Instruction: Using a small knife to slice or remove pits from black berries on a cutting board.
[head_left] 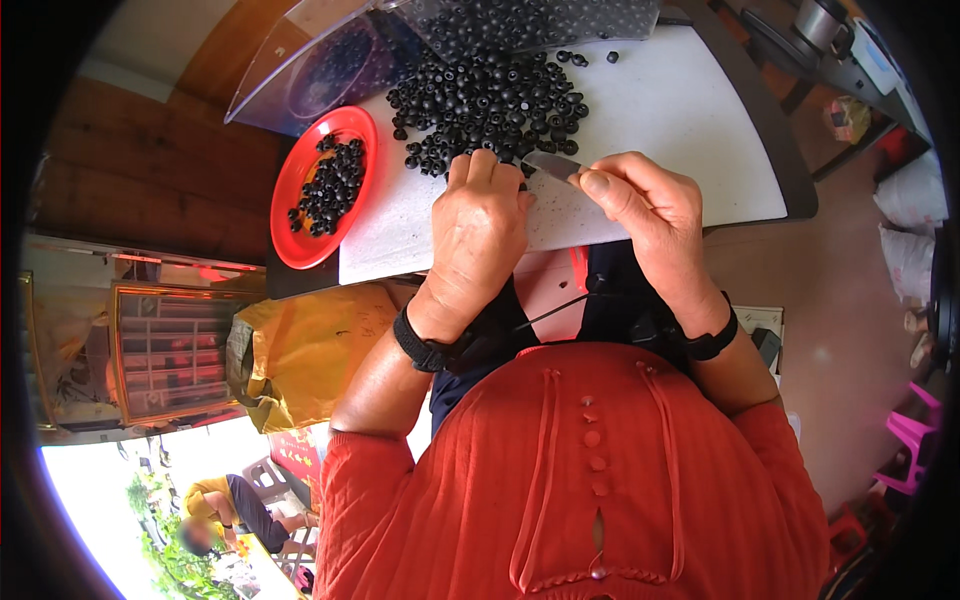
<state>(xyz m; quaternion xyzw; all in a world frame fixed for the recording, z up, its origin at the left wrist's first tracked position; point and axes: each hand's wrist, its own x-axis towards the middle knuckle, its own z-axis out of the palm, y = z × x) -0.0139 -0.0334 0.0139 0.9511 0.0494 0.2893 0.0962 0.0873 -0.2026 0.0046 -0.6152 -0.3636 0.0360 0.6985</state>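
My right hand [650, 205] grips a small knife by its handle. The grey knife blade [552, 164] points left, toward the fingers of my other hand. My left hand [478, 225] is closed over the near edge of a heap of small round black parts [485, 100], some showing a hole. Its fingertips are bent under, so what they pinch is mostly hidden; a dark bit shows beside them, close to the blade tip. On the left, a red oval plate [288, 235] holds more of the black parts [335, 185].
The heap lies on a white tabletop [690, 130] below a clear plastic bin [350, 60]. A yellow bag [315, 350] stands below the table on the left. Pink stools [910, 435] and white sacks [912, 190] are at the right. Another person [225, 505] sits outside, lower left.
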